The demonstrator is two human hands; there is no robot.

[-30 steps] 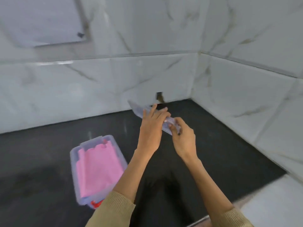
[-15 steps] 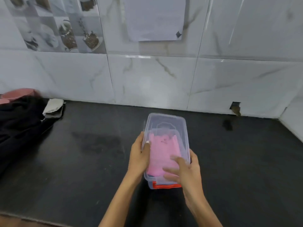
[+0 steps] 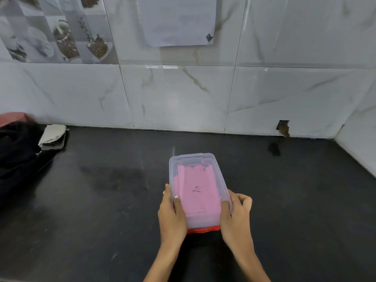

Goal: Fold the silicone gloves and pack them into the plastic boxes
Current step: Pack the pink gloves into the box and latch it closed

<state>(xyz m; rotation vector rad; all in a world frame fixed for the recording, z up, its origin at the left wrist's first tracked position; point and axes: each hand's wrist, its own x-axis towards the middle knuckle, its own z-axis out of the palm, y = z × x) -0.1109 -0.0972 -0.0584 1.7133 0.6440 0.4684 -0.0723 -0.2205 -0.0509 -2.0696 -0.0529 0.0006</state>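
A clear plastic box (image 3: 195, 159) with its lid on stands on the black counter (image 3: 101, 200). Folded pink silicone gloves (image 3: 195, 192) show through the lid. A red clip or edge (image 3: 203, 229) runs along the box's near end. My left hand (image 3: 172, 214) grips the near left side of the box, thumb lying on the lid. My right hand (image 3: 236, 214) grips the near right side, thumb on the lid's edge and fingers curled beside the wall.
A black cloth or bag (image 3: 18, 151) lies at the left with a grey-white item (image 3: 53, 135) on it and a pink object (image 3: 12, 118) behind. Marble tile walls close the back and the right corner. A paper sheet (image 3: 179, 19) hangs on the wall.
A second ago both hands held the clear lid in the air with the box open at the left. The lid now sits on the box and both hands hold its near sides.
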